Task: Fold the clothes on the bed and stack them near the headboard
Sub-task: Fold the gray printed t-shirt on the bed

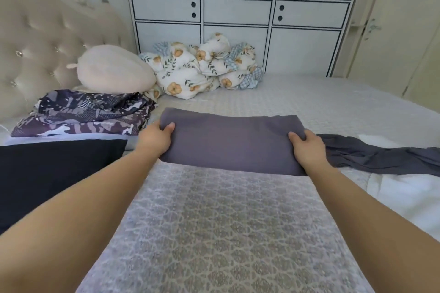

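Hands at mid-frame: left hand and right hand each pinch an end of the folded grey cloth, grip closed on it, over the bed.

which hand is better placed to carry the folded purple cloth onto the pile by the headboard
Left hand: it grips the purple cloth on the end beside the patterned pile.

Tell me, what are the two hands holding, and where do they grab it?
Both hold the folded grey-purple cloth. The left hand grips its left end, the right hand its right end, thumbs on top.
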